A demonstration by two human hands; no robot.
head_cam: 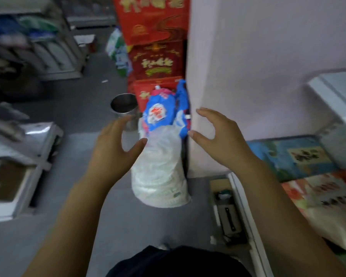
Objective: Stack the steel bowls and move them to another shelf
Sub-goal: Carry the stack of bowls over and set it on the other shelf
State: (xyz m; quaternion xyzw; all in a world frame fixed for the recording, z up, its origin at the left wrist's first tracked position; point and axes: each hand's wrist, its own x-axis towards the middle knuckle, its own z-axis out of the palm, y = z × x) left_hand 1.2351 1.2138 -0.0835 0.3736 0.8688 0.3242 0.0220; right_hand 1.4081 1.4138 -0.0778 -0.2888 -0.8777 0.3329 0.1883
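Steel vessel (124,105) stands upright on grey floor (84,108), just beside stacked red boxes (158,62); can't tell if it's several bowls nested. Left hand (116,142) and right hand (214,136) both empty, fingers spread, slightly curved. White bag (160,172) between them, blue packet (158,114) on top. Frame blurred.

I held both hands empty over the white sack (160,176): my left hand (116,144) at its left side, fingers spread, my right hand (214,136) at its right, fingers loosely curved. A steel container (124,106) stood just behind the sack's left, and red boxes (156,62) were stacked behind it.
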